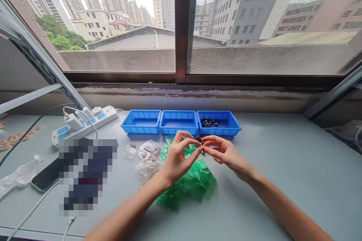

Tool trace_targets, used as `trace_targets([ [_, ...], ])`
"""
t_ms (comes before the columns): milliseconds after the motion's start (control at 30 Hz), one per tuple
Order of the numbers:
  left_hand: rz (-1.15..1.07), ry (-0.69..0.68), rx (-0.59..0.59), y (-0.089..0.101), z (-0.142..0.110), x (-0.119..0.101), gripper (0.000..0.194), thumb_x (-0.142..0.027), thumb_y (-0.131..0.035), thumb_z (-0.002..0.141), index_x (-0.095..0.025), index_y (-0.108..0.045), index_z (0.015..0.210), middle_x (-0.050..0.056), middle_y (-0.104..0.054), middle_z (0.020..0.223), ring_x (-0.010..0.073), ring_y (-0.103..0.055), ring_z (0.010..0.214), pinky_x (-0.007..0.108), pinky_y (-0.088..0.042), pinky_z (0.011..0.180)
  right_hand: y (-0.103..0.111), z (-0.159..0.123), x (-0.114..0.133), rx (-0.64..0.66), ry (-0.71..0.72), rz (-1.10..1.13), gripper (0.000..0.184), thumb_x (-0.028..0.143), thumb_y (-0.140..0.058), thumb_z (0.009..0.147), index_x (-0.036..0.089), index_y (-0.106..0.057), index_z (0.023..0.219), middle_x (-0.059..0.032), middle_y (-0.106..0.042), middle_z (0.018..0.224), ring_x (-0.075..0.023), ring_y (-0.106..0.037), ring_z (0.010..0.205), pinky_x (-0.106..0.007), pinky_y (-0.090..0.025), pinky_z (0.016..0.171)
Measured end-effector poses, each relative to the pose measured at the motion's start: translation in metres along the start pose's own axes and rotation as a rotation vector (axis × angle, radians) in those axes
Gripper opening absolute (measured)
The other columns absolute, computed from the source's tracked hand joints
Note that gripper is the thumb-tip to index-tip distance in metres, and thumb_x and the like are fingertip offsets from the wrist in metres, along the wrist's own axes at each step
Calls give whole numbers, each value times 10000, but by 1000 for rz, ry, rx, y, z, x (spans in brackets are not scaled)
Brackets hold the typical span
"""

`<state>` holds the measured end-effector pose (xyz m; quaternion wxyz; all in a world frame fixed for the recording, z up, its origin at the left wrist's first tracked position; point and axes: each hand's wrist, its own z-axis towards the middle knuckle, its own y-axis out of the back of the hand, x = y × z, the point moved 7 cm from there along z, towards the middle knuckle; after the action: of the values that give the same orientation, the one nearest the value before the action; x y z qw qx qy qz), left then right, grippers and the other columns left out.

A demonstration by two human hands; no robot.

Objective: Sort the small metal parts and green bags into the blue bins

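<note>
My left hand point(179, 158) is in a pinch, its thumb and forefinger tips meeting those of my right hand point(224, 154). Both hands close on something tiny between the fingertips, too small to make out. Below them lies a heap of green plastic bags point(192, 186). Small dark pieces point(200, 140) lie behind the fingertips, partly hidden. To the left of the heap are clear plastic packets point(148, 150) with small metal parts inside. The right blue bin point(236, 128) holds several small dark and shiny parts that look like screws.
Two more blue bins, the left one point(141, 131) and the middle one point(178, 130), stand in the same row. A white power strip point(106, 115) with plugs and cables sits at left. Nearby are a phone point(46, 175), a blurred-out dark item point(90, 173) and crumpled clear plastic point(22, 175).
</note>
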<state>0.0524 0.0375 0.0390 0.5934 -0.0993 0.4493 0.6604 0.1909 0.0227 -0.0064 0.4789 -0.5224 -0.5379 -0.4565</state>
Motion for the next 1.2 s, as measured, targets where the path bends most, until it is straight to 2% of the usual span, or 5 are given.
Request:
trace_targets([
  [167, 40, -4, 17, -3, -2, 3, 101, -296, -632, 806, -204, -669, 821, 44, -536, 958, 94, -553, 681, 211, -484, 521, -1, 0, 3, -7, 2, 20, 487, 568, -706, 597, 201, -643, 910, 13, -576, 710, -34, -304, 430, -236, -229, 428],
  [367, 93, 17, -3, -1, -3, 9, 144, -340, -645, 797, -215, -692, 743, 46, -546, 989, 127, -570, 747, 252, -517, 599, 5, 3, 0, -40, -2, -5, 544, 663, -627, 630, 177, -644, 874, 99, -292, 426, -65, -232, 418, -237, -176, 434],
  [567, 112, 16, 7, -2, -2, 9, 149, -293, -592, 843, -222, -701, 771, 43, -553, 969, 107, -555, 682, 239, -500, 570, 24, 10, -5, -115, 28, -46, 542, 685, -581, 675, 188, -668, 871, 82, -316, 428, -79, -249, 419, -242, -196, 431],
  [1000, 99, 233, -33, 7, 2, 11, 262, -266, -449, 899, -184, -669, 782, 49, -548, 919, 107, -557, 697, 209, -431, 523, 71, 10, 5, -474, 160, -221, 485, 624, -689, 602, 183, -688, 803, -48, -648, 730, -101, -476, 468, -255, -343, 412],
  [1200, 83, 246, -36, 7, 2, 12, 249, -262, -441, 896, -184, -651, 788, 50, -549, 923, 120, -561, 727, 229, -444, 559, 70, 6, 14, -489, 235, -284, 562, 592, -648, 674, 214, -642, 1090, -102, -653, 1106, -159, -611, 618, -244, -389, 393],
])
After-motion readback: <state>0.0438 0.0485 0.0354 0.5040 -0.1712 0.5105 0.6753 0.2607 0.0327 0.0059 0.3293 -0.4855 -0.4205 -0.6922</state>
